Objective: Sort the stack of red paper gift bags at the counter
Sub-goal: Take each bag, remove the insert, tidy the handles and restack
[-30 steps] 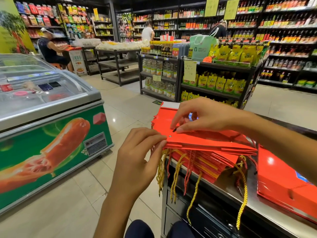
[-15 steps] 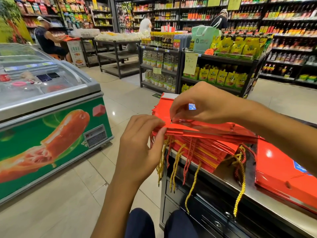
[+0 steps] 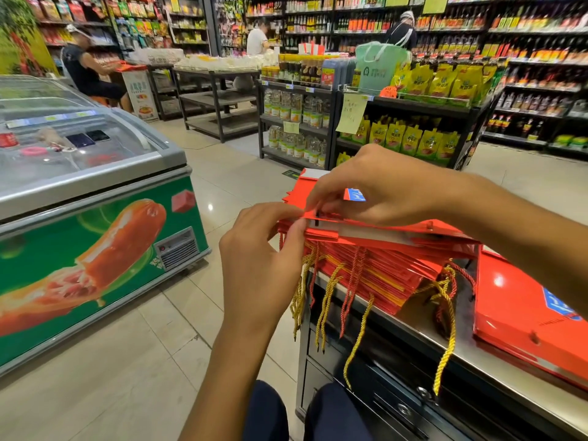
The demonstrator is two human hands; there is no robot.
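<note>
We see the stack of red gift bags (image 3: 375, 262) lying flat at the left end of the metal table (image 3: 496, 370), its gold and red cord handles (image 3: 327, 300) hanging over the edge. The left hand (image 3: 264, 265) pinches the near corner of the top bag (image 3: 381, 232) with curled fingers. The right hand (image 3: 378, 186) pinches the same edge from above. A second red pile (image 3: 521, 316) lies on the right of the table, apart from the stack.
</note>
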